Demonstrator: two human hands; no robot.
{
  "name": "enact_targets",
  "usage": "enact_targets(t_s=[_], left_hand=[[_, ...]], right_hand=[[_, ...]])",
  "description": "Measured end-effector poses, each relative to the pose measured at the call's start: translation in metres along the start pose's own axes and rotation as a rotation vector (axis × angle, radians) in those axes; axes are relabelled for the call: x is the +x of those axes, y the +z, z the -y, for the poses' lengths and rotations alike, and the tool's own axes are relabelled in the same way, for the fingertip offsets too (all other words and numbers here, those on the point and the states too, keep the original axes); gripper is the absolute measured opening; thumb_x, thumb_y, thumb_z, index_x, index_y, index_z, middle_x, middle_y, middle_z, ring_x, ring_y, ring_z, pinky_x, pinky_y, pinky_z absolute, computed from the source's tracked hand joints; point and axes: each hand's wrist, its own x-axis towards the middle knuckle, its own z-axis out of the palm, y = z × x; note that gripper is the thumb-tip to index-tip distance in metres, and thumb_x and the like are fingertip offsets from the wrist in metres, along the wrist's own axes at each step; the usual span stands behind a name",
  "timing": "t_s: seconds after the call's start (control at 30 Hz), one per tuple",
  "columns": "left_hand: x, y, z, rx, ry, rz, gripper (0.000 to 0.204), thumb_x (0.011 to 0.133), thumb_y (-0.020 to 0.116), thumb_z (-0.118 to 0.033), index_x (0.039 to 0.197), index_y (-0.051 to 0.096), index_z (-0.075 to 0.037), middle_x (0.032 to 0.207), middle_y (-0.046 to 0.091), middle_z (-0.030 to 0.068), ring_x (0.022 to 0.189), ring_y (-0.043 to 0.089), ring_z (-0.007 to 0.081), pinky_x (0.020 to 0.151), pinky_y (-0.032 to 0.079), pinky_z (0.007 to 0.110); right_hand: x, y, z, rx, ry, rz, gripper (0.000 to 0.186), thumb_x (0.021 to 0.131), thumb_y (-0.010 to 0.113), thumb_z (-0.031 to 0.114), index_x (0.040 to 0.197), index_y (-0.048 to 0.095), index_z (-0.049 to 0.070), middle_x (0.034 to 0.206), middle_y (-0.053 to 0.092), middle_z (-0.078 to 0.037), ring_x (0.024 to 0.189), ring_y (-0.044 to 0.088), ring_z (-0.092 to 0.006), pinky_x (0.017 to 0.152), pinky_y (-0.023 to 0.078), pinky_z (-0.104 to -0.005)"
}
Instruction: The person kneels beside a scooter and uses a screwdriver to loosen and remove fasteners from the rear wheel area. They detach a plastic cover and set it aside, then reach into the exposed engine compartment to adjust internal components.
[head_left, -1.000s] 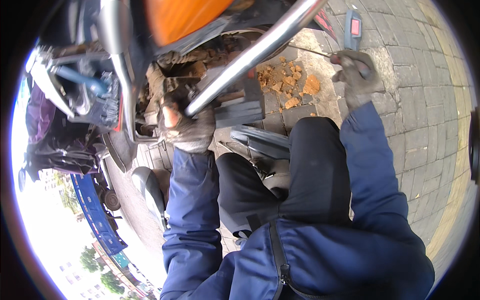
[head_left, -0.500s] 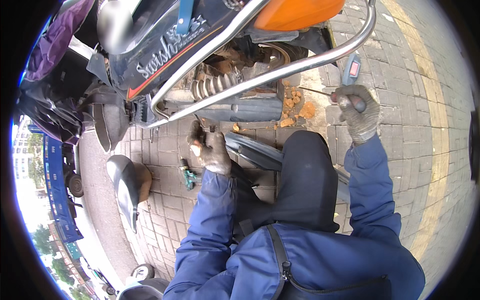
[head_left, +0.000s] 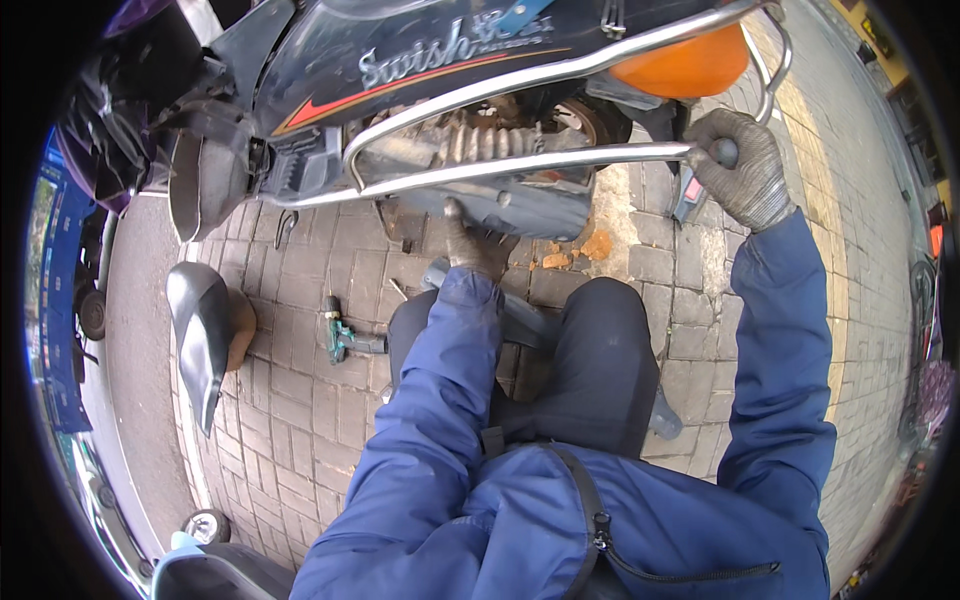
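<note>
In front of me a dark scooter (head_left: 330,80) shows its side, with a chrome guard rail (head_left: 540,161) running along it. Low on it sits a long dark grey casing (head_left: 545,212). My left hand (head_left: 480,248), in a dirty grey glove, is at the casing's lower edge, thumb against its side and fingers curled underneath, partly hidden. My right hand (head_left: 748,175), gloved too, is closed round a screwdriver (head_left: 726,152) beside the rail's right part. Only the rounded handle end shows; the shaft is hidden.
Brown dirt clumps (head_left: 597,245) lie on the paving below the casing. A green and black power drill (head_left: 340,332) and a black curved scooter panel (head_left: 200,325) rest to the left. An orange lamp (head_left: 690,66) juts out at the scooter's right end. A blue truck (head_left: 70,290) stands far left.
My left hand has moved right and up, onto the casing's underside. My right hand has risen to the chrome rail with the screwdriver, whose shaft no longer shows. The view has shifted.
</note>
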Motion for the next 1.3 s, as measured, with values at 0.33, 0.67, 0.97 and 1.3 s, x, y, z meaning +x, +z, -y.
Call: enact_targets(t_s=[0.33, 0.67, 0.97, 1.3], left_hand=[[0.02, 0.067, -0.009, 0.028, 0.028, -0.011, 0.075, 0.086, 0.073, -0.059, 0.135, 0.053, -0.006, 0.133, 0.055, 0.0173, 0.114, 0.058, 0.0367, 0.097, 0.05, 0.058], [0.026, 0.064, -0.014, 0.238, 0.155, -0.095, 0.049, 0.089, 0.076, -0.018, 0.125, 0.047, 0.0, 0.11, 0.066, 0.0194, 0.091, 0.07, 0.0302, 0.072, 0.065, 0.041], [0.021, 0.064, -0.01, 0.644, 0.269, -0.142, 0.067, 0.072, 0.088, -0.026, 0.119, 0.057, 0.009, 0.118, 0.069, 0.0255, 0.107, 0.069, 0.0342, 0.095, 0.053, 0.035], [0.014, 0.047, -0.024, 0.74, 0.182, 0.028, 0.089, 0.075, 0.086, -0.039, 0.136, 0.045, 0.01, 0.126, 0.064, 0.0284, 0.118, 0.063, 0.0374, 0.103, 0.05, 0.038]], right_hand=[[-0.007, 0.014, 0.007, 0.331, 0.197, -0.018, 0.003, 0.084, 0.066, 0.002, 0.087, 0.064, 0.003, 0.068, 0.054, 0.001, 0.054, 0.053, -0.0077, 0.048, 0.044, -0.0251], [-0.002, 0.012, -0.011, 0.3, 0.207, -0.051, 0.006, 0.088, 0.068, 0.005, 0.093, 0.065, 0.005, 0.075, 0.058, -0.001, 0.051, 0.053, -0.0075, 0.041, 0.045, -0.023], [0.002, -0.002, -0.018, 0.319, 0.23, 0.036, 0.022, 0.088, 0.071, 0.016, 0.1, 0.065, -0.001, 0.077, 0.064, -0.008, 0.044, 0.061, -0.018, 0.041, 0.051, -0.0279], [0.005, -0.011, -0.023, 0.255, 0.199, 0.043, 0.024, 0.088, 0.069, 0.013, 0.104, 0.064, -0.005, 0.098, 0.071, -0.018, 0.05, 0.067, -0.0236, 0.05, 0.059, -0.0308]])
